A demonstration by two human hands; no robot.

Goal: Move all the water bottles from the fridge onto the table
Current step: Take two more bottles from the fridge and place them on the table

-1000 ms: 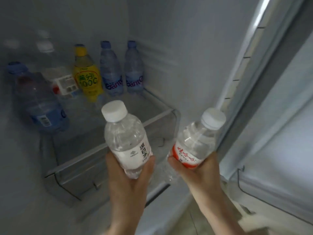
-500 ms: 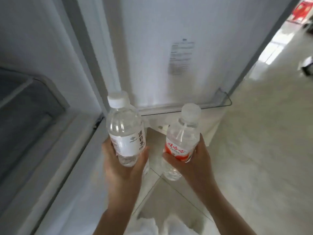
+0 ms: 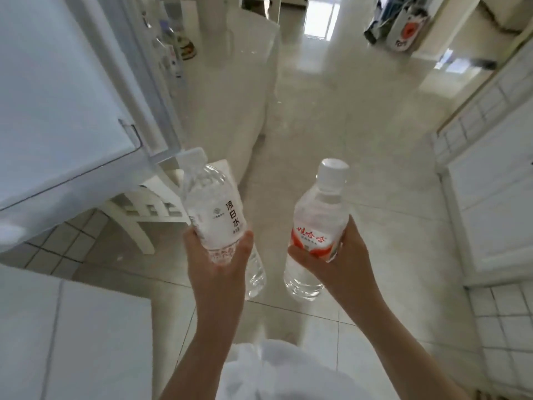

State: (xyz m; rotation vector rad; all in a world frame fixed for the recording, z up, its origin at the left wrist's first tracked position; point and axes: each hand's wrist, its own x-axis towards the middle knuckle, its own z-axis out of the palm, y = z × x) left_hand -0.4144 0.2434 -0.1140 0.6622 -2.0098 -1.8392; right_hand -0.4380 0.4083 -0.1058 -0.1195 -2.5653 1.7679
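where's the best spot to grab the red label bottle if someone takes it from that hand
Probably the clear upper body just under the white cap of the red-label bottle, coming from above. The right hand already wraps the label band and lower middle from behind, so the shoulder and neck are the bare part. The bottle leans slightly, cap up and away, which leaves that end open to a wrap-around grip.
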